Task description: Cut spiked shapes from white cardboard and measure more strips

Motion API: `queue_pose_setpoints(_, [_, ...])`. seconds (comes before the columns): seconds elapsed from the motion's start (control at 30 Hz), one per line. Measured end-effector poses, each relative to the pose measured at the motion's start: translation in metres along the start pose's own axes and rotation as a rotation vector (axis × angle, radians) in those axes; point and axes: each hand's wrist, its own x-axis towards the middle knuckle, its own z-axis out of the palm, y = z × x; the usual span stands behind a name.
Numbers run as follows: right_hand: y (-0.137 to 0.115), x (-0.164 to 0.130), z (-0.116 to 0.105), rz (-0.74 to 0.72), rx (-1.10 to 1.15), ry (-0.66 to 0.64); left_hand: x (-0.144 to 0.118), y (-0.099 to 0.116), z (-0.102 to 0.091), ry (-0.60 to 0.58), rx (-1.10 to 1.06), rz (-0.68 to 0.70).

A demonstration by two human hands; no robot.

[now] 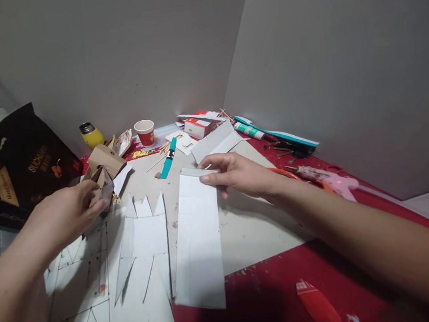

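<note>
My right hand (228, 174) pinches the far end of a long white cardboard strip (201, 242), thumb on top, where a narrow flap is folded. At the left, my left hand (73, 206) has its thumb and fingers around the near side of a folded grey-brown cardboard piece (106, 188); its grip is partly hidden. Between the hands lies a white cut cardboard shape (149, 237) with pointed tabs at both ends. Under my left forearm is a white sheet (80, 278) marked with dark lines and triangles.
A teal utility knife (169, 157) lies beyond the strip, near a red paper cup (145, 133) and a yellow jar (92, 135). A black bag (30, 162) stands left. To the right lie a pink glue gun (336, 180) and a red plastic piece (317, 305). Grey walls rise behind.
</note>
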Motion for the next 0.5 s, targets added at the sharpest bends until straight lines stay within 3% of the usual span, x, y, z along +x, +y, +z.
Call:
queue_pose_setpoints(0.07, [-0.003, 0.004, 0.009, -0.02, 0.009, -0.002, -0.01, 0.011, 0.01, -0.145, 0.01, 0.072])
queue_pose_setpoints(0.17, [-0.008, 0.01, 0.021, -0.036, 0.023, 0.03, -0.025, 0.028, 0.033, -0.596, -0.369, 0.039])
queue_pose_setpoints(0.23, [-0.01, 0.014, 0.029, -0.047, 0.06, 0.054, -0.03, 0.034, 0.048, -0.788, -0.534, -0.024])
queue_pose_setpoints(0.3, [-0.01, 0.019, 0.036, -0.064, 0.163, 0.077, -0.031, 0.034, 0.058, -0.805, -0.645, -0.076])
queue_pose_setpoints(0.4, [-0.008, 0.023, 0.048, -0.033, 0.325, 0.07, -0.029, 0.031, 0.062, -0.666, -0.714, -0.116])
queue_pose_setpoints(0.5, [-0.005, 0.027, 0.055, 0.026, 0.324, 0.018, -0.025, 0.027, 0.061, -0.602, -0.664, -0.099])
